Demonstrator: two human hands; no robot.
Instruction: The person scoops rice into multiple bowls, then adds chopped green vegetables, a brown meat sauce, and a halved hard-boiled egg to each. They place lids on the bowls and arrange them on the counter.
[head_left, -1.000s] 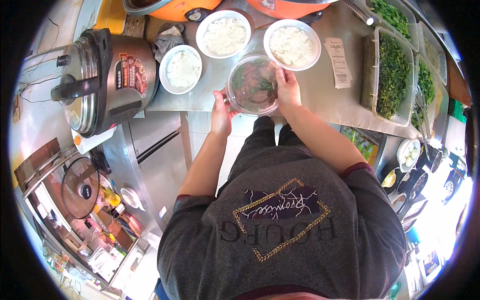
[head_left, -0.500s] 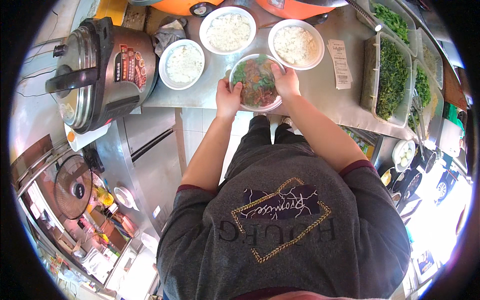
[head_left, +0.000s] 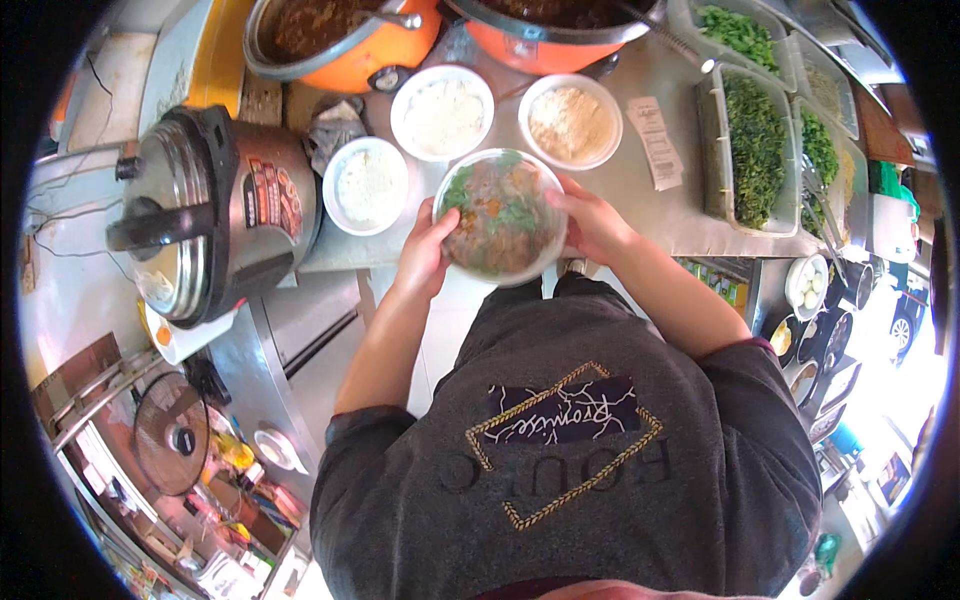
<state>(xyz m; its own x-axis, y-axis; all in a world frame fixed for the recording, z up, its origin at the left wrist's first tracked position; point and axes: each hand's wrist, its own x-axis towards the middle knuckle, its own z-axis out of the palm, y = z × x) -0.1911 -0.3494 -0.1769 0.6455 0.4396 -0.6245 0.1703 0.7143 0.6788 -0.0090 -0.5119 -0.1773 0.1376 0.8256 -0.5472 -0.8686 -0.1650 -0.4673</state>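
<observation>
Between my two hands is a round takeaway bowl (head_left: 502, 216) with a cloudy see-through lid; brown meat pieces and chopped green herbs show through it. My left hand (head_left: 428, 245) grips the bowl's left side, thumb on the lid's rim. On the opposite side, my right hand (head_left: 592, 222) holds it with the thumb at the rim and the other fingers mostly hidden underneath. Just beyond stand three uncovered white bowls of rice: a left bowl (head_left: 365, 187), a middle bowl (head_left: 442, 114) and a right bowl (head_left: 570, 122), whose contents look browner.
Two orange pots (head_left: 345, 45) of dark stew stand at the back, one with a ladle (head_left: 400, 19). A large pressure cooker (head_left: 215, 205) is at left. Paper receipts (head_left: 655, 143) lie on the steel counter (head_left: 640, 215). Clear tubs of chopped greens (head_left: 752, 150) line the right.
The lidded bowl has come up off the counter edge toward me and looks larger, held by both hands. My view has shifted, so more of the orange pots shows.
</observation>
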